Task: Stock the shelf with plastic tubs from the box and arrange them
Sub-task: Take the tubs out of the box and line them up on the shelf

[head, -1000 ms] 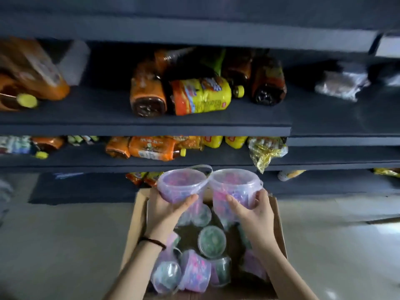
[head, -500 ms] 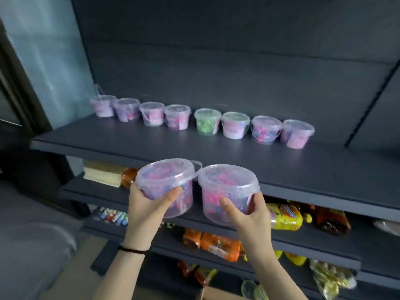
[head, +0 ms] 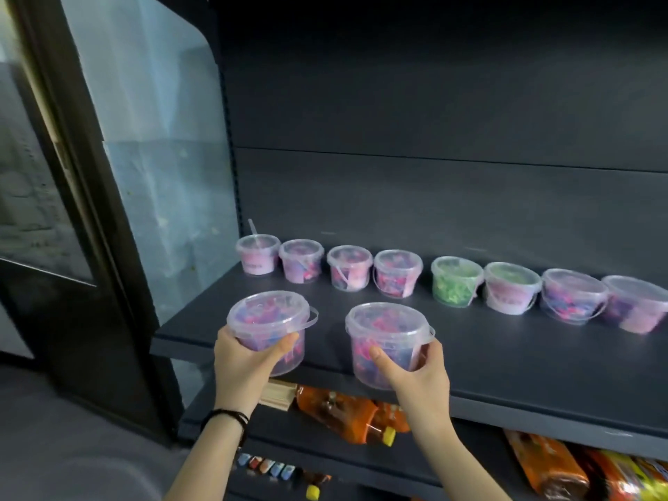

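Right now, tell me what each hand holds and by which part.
The left hand grips the left tub round its side wall, below the lid; the right hand grips the right tub the same way.

Left tub and right tub rose from box to shelf; now apart.

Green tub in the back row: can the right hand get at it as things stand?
Probably not yet. The right hand is full, gripping a tub. Nothing stands between it and the green tub, so the way looks free once emptied.
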